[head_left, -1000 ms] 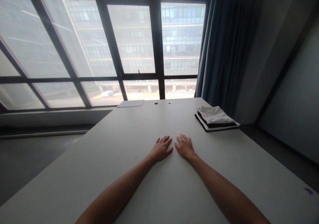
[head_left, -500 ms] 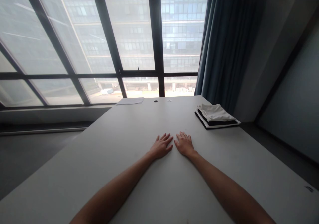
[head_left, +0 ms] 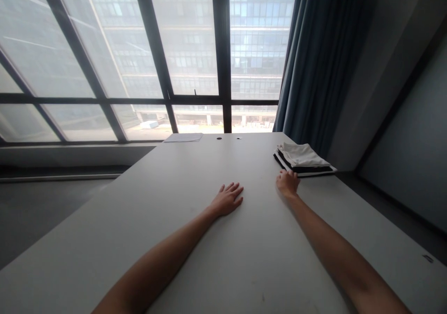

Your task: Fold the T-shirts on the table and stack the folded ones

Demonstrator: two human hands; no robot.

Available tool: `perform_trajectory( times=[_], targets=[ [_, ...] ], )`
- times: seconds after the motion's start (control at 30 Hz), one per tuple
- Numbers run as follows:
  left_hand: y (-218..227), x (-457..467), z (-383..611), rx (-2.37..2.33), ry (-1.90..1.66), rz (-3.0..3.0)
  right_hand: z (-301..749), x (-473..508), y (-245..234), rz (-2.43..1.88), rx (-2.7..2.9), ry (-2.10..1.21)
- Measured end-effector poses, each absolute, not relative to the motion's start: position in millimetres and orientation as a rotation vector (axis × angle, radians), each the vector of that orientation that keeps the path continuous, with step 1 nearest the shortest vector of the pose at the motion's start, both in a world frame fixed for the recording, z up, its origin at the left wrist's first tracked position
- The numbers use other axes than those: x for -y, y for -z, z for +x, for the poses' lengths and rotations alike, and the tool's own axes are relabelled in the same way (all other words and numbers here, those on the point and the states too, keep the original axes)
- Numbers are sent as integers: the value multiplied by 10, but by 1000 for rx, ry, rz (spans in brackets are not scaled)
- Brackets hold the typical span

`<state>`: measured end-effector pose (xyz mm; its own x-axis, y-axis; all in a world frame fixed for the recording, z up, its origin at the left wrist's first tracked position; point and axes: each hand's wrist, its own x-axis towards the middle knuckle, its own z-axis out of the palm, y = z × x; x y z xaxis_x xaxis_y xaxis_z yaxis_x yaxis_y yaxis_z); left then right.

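Observation:
My left hand [head_left: 228, 199] lies palm down on the white table [head_left: 223, 258], fingers spread, holding nothing. My right hand [head_left: 288, 183] is at the near left corner of a stack of folded cloths [head_left: 302, 155], white on top with black and white layers below. Its fingers look bent, with their tips turned out of sight. Whether they touch or grip a layer of the stack, I cannot tell.
A white sheet, perhaps paper [head_left: 183, 137], lies at the table's far left corner. Two small round holes sit near the far edge, one of them dark [head_left: 219, 138]. Windows stand beyond, with a blue curtain [head_left: 307, 67] at the right. A small dark mark [head_left: 428, 258] shows near the right edge.
My right hand has moved right and forward to the cloth stack, and its fingers have bent. My left hand stays flat in place. The view has shifted slightly.

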<state>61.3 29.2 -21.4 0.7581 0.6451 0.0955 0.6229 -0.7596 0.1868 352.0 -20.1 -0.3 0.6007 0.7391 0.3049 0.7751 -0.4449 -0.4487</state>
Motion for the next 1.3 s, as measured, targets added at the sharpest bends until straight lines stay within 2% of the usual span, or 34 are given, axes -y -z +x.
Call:
perform_trajectory(
  times=[0.17, 0.33, 0.77, 1.3],
  targets=[
    [226, -302, 602, -1014, -252, 2805, 3748, 269, 107, -2417, 1058, 295],
    [252, -320, 578, -1004, -269, 2800, 3796, 246, 240, -2478, 1050, 356],
    [254, -301, 588, -985, -270, 2794, 3841, 142, 364, -2617, 1112, 190],
    [228, -311, 570, -1009, -258, 2788, 3876, 349, 151, -2565, 1334, 45]
  ],
)
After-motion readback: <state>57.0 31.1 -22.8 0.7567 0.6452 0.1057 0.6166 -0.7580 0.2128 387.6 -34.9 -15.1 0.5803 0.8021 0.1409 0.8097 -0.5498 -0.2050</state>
